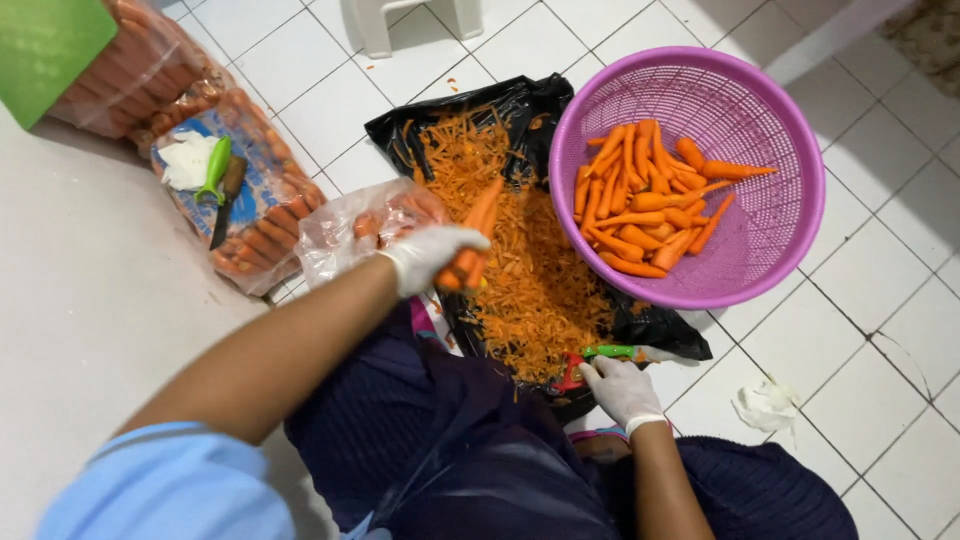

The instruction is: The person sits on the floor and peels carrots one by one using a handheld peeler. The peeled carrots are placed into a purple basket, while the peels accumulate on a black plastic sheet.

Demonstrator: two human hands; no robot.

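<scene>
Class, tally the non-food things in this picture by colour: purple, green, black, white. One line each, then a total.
Purple: 1, the basket
Green: 2, peelers
Black: 1, plastic sheet
White: 2, gloves, left hand, right hand
Total: 6

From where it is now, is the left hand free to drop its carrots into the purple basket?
Probably yes. The left hand holds a few carrots above the peelings on the black bag, and the purple basket sits open just beyond, with nothing between them. The right hand is lower, on the peeler.
</scene>
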